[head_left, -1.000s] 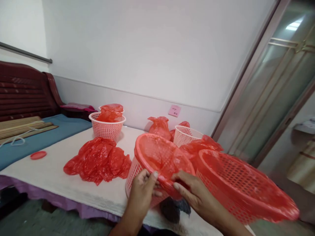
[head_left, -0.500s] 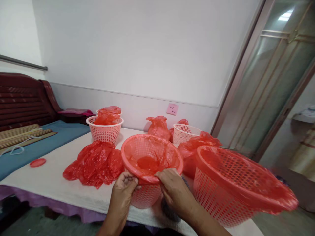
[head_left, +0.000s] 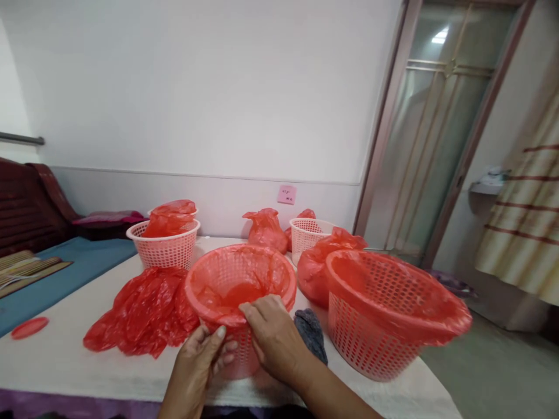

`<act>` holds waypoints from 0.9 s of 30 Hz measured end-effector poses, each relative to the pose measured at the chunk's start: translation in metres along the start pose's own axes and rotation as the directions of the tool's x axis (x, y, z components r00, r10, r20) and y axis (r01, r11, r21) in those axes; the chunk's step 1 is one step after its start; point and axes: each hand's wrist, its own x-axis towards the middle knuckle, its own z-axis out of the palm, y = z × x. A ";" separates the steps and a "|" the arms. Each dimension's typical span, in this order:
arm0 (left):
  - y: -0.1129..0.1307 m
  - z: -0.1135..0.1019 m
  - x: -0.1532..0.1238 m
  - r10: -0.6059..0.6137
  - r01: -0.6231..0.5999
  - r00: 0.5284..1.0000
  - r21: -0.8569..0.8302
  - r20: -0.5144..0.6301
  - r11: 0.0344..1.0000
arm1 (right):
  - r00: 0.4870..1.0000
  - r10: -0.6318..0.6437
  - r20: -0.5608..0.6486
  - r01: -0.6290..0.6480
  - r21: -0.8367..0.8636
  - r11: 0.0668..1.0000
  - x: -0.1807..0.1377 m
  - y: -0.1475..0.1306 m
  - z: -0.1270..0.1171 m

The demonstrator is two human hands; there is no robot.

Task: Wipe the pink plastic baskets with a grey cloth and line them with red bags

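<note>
Low in the middle of the frame, a pink basket [head_left: 238, 302] lined with a red bag [head_left: 244, 279] stands upright on the desk [head_left: 61, 361]. The left hand [head_left: 196, 364] lies against the basket's near wall under the rim, its fingers [head_left: 218, 340] loosely spread over the mesh and the bag's folded edge. The right hand [head_left: 273, 337] rests on the near rim, its fingers [head_left: 248, 311] pressed together on the bag's edge where it folds over the rim; whether they pinch the film cannot be told.

Just right of that hand lies a dark cloth [head_left: 311, 331]. Further right stands a larger lined basket [head_left: 384, 314], tilted toward the lower right. A heap of bags [head_left: 140, 311] lies to the left of the held basket, touching it. Behind, a basket with bags [head_left: 165, 241] stands at centre left, and a small basket [head_left: 308, 235] stands near the wall. A red lid [head_left: 29, 327] lies at the left edge.
</note>
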 end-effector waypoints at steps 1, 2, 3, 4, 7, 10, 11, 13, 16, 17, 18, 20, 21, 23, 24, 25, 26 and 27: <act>-0.002 0.002 0.001 0.010 -0.010 1.000 -0.006 0.005 1.000 | 0.999 -0.005 -0.032 0.006 0.030 1.000 -0.003 0.000 -0.001; -0.003 0.003 0.003 0.016 -0.016 1.000 -0.014 0.008 1.000 | 0.996 -0.001 -0.087 0.007 0.063 0.998 -0.007 0.000 -0.002; -0.005 0.003 0.004 0.020 -0.020 1.000 -0.020 0.003 1.000 | 0.986 0.016 -0.163 0.000 0.098 0.995 -0.012 0.000 -0.003; -0.008 0.002 0.006 0.025 -0.025 1.000 -0.018 -0.006 1.000 | 0.966 0.051 -0.255 -0.015 0.138 0.990 -0.019 0.002 -0.002; -0.014 -0.002 0.009 0.056 -0.055 0.998 0.031 -0.030 0.998 | 0.842 0.254 -0.476 -0.117 0.299 0.947 -0.039 0.011 0.002; -0.021 -0.004 0.012 0.092 -0.086 0.994 0.109 -0.059 0.990 | 0.784 0.413 -0.464 -0.222 0.412 0.884 -0.053 0.027 0.010; -0.023 -0.004 0.014 0.101 -0.090 0.992 0.138 -0.073 0.986 | 0.798 0.424 -0.427 -0.239 0.422 0.874 -0.056 0.032 0.012; -0.027 -0.005 0.017 0.104 -0.087 0.992 0.200 -0.073 0.976 | 0.842 0.415 -0.345 -0.249 0.434 0.866 -0.061 0.041 0.017; -0.034 -0.012 0.021 0.061 -0.045 0.997 0.270 -0.053 0.962 | 0.851 0.460 -0.254 -0.289 0.504 0.814 -0.066 0.048 0.025; -0.035 -0.016 0.022 0.055 -0.037 0.997 0.281 -0.056 0.959 | 0.844 0.487 -0.227 -0.308 0.538 0.785 -0.068 0.048 0.028; -0.036 -0.022 0.023 0.060 -0.039 0.996 0.287 -0.065 0.957 | 0.835 0.514 -0.197 -0.329 0.570 0.753 -0.071 0.049 0.031; -0.035 -0.034 0.022 0.099 -0.071 0.991 0.289 -0.085 0.955 | 0.823 0.553 -0.130 -0.368 0.619 0.693 -0.077 0.048 0.037; -0.032 -0.040 0.021 0.127 -0.096 0.988 0.285 -0.093 0.954 | 0.815 0.571 -0.097 -0.390 0.637 0.665 -0.080 0.048 0.040; -0.023 -0.049 0.018 0.166 -0.135 0.982 0.273 -0.095 0.953 | 0.795 0.605 -0.044 -0.428 0.667 0.610 -0.085 0.045 0.047; -0.017 -0.050 0.016 0.169 -0.141 0.982 0.261 -0.087 0.955 | 0.787 0.617 -0.026 -0.438 0.680 0.587 -0.087 0.044 0.050; -0.010 -0.049 0.014 0.164 -0.142 0.984 0.238 -0.075 0.961 | 0.782 0.623 -0.011 -0.445 0.692 0.569 -0.088 0.042 0.053; -0.004 -0.047 0.012 0.152 -0.137 0.987 0.205 -0.057 0.969 | 0.780 0.626 0.001 -0.448 0.699 0.557 -0.090 0.039 0.057; 0.002 -0.043 0.012 0.132 -0.123 0.990 0.169 -0.042 0.978 | 0.780 0.626 0.010 -0.450 0.703 0.550 -0.091 0.037 0.061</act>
